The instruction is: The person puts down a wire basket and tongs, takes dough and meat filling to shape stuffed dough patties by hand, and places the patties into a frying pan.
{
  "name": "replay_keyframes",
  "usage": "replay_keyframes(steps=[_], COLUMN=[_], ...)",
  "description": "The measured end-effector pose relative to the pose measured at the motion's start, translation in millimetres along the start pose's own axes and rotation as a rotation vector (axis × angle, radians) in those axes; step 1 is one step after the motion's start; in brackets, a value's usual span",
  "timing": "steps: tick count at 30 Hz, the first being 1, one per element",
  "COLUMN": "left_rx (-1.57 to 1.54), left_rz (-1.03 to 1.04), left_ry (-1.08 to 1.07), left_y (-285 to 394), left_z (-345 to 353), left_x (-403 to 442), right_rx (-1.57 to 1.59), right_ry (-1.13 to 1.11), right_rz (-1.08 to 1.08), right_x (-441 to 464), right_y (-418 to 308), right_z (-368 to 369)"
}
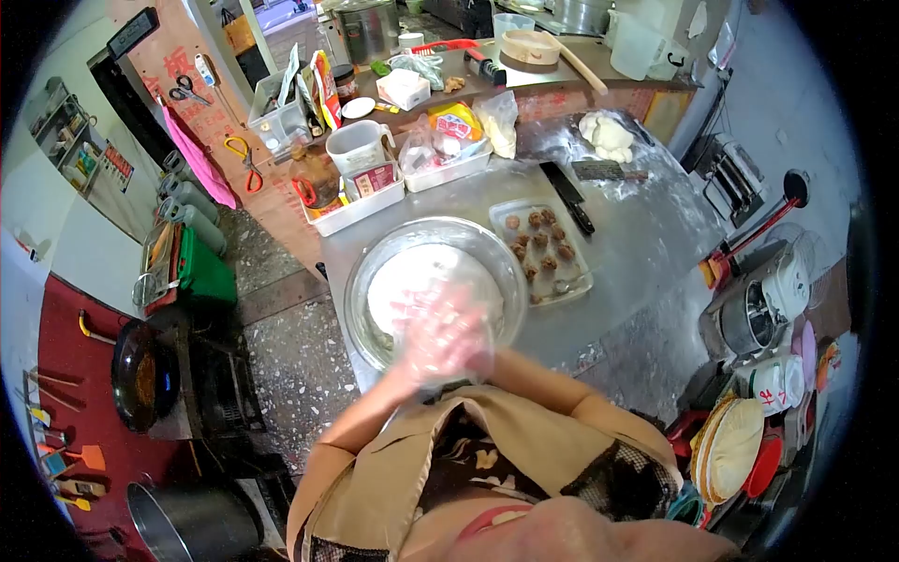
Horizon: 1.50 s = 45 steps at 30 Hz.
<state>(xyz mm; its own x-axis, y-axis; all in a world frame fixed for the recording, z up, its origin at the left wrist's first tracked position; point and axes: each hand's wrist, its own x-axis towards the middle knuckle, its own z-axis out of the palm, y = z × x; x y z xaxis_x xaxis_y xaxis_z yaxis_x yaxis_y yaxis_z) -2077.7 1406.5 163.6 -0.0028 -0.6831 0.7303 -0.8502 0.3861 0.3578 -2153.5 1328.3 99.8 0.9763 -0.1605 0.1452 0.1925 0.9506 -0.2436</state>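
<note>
On the left of the worktop [641, 253], a white bin [365, 209] is sitting near the far-left side of a wide metal bowl [435, 231], and below that bin my left forearm [370, 398] is slanting forward and to the right. My left hand [421, 339] is hanging over the bowl's near half, where white powder [417, 267] is lying beneath my hands and spreading out farther ahead and to the left of them. The bowl being round, no long axis is favouring one side; I am judging both hands about equally near. My right hand [468, 328] is meeting the left one there, overlapping so closely and showing so blurred that I cannot tell whether either is open, closed or gripping anything. My right forearm [538, 377] is slanting in from the other side, so my two arms are forming a wedge pointing away from my chest. Just right of the bowl, a white tray [505, 212] is holding brown lumps [540, 241]; past its far-right side a cleaver [565, 192] is lying with its handle toward me, and pale dough [607, 137] is resting well apart, farther ahead.
</note>
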Motion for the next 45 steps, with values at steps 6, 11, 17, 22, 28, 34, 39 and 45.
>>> replay_keyframes(steps=[6,11,17,22,28,34,39,45], left_rx=[0.236,0.238,0.271,0.195,-0.193,-0.865,-1.482,0.044], left_rz=[0.15,0.09,0.121,0.127,-0.645,-0.689,-1.095,-0.599], left_ry=[-0.139,0.073,0.04,0.011,0.071,0.561,0.624,-0.022], left_y=[-10.6,12.0,-15.7,-13.2,-11.6,-28.9,-52.7,-62.3], left_z=[-21.1,11.0,-19.4,2.8,-2.8,46.3,39.8,-15.3], left_x=[1.6,5.5,11.6,16.7,43.6,-8.6,-24.6,-42.0], right_rx=[0.03,-0.006,0.059,0.629,-0.278,-0.663,-1.915,-2.106], right_ry=[-0.002,0.064,0.064,-0.179,0.358,0.7,0.684,1.542], right_rz=[-0.002,-0.061,-0.109,-0.12,-0.326,-0.307,-0.768,-0.337], right_x=[-8.8,-5.0,-11.5,-1.5,28.0,48.9,22.8,-90.3], right_y=[-16.2,-11.0,-7.8,-0.9,-23.7,-30.6,-36.7,-196.7], right_z=[14.4,10.2,52.0,22.9,55.1,23.1,-11.3,-133.3])
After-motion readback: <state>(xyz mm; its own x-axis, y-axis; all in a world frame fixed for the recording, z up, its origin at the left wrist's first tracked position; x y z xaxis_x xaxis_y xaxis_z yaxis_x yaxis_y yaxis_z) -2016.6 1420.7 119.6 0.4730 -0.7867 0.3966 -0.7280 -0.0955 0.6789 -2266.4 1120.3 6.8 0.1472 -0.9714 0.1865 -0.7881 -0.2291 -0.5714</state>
